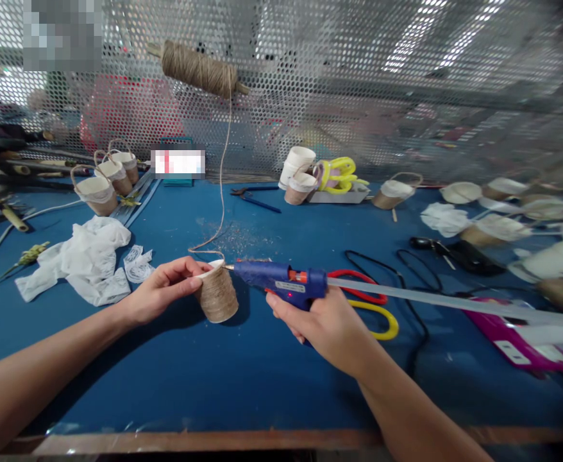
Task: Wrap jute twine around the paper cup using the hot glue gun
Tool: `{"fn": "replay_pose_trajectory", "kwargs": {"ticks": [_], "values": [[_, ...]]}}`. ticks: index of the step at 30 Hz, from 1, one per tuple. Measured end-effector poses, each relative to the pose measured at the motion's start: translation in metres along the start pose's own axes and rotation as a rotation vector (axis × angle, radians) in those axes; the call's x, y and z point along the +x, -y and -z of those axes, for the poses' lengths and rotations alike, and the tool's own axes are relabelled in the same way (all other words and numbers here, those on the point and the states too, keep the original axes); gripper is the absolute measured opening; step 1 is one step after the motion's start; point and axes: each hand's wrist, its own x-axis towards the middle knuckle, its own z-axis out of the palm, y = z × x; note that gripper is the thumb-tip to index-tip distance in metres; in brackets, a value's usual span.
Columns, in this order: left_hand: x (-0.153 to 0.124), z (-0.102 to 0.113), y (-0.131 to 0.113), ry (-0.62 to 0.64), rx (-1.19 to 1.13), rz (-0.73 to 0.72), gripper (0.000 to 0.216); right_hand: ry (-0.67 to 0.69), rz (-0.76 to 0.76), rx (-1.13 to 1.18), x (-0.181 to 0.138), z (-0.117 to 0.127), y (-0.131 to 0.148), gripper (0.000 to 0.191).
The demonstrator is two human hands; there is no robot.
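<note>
My left hand (163, 289) pinches the rim of a small cup wrapped in jute twine (218, 296), held just above the blue table (243, 378). My right hand (322, 324) grips a blue glue gun (281, 279) whose nozzle touches the cup's upper rim. A clear glue stick (430, 303) sticks out of the gun's back to the right. A strand of twine (222, 173) runs from the cup up to a jute spool (197, 67) mounted on the mesh wall.
Red and yellow scissors (372, 308) lie under the gun. White lace and cloth (86, 256) lie at left. Finished twine baskets (103, 186) stand at back left, more cups (301, 176) at the back centre and right. Black cable (406, 282), pliers (252, 196) and a magenta tool (517, 337) are nearby.
</note>
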Motion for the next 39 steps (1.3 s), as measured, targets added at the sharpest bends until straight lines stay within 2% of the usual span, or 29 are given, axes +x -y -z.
{"fn": "replay_pose_trajectory", "kwargs": {"ticks": [6, 17, 29, 39], "values": [[0.0001, -0.0013, -0.0006, 0.001, 0.002, 0.006, 0.016, -0.002, -0.024, 0.034, -0.0029, -0.0014, 0.0042, 0.012], [0.0008, -0.0032, -0.0019, 0.000, -0.011, -0.006, 0.015, -0.002, 0.094, 0.023, -0.0054, -0.0061, 0.0046, 0.006], [-0.0005, -0.0016, -0.0017, -0.002, 0.017, 0.011, 0.016, -0.007, 0.025, -0.054, 0.0011, 0.0021, 0.0000, 0.022], [-0.0005, -0.0042, -0.0040, -0.034, 0.029, 0.011, 0.019, -0.026, 0.044, -0.077, -0.0005, 0.0007, -0.0002, 0.021]]}}
